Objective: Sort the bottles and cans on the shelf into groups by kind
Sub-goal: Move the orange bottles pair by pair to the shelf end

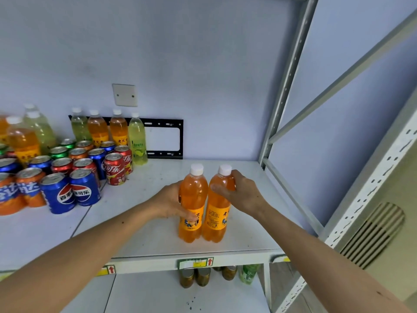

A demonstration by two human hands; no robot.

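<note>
Two orange soda bottles stand upright and touching side by side near the front edge of the white shelf point(237, 222), toward its right end. The left orange bottle point(193, 199) is gripped at mid-body by the left hand point(171, 202), its fingers curled round the bottle from the left and the thumb lying across the yellow label. The right orange bottle point(217, 213) is gripped at its shoulder by the right hand point(241, 193), thumb across the front and fingers wrapped behind. Both bottles carry white caps and yellow labels.

Well apart, on the left part of the same shelf, stands a mixed cluster of cans: a red Coca-Cola can point(115, 169), two blue Pepsi cans point(84, 187), orange Fanta cans point(29, 187) and green cans point(58, 152), packed closely together. Behind them, against the wall, stands a row of bottles: a pale yellow-green bottle point(138, 141) at the right end, two further orange bottles point(118, 129) beside it, and more pale bottles further left.

A black metal bracket point(164, 138) is fixed to the wall behind that row, with a white blank wall plate point(124, 95) above it. The grey shelf upright point(286, 86) rises at the right. On the lower shelf stand dark jars point(195, 276) and a green bottle point(248, 274).
</note>
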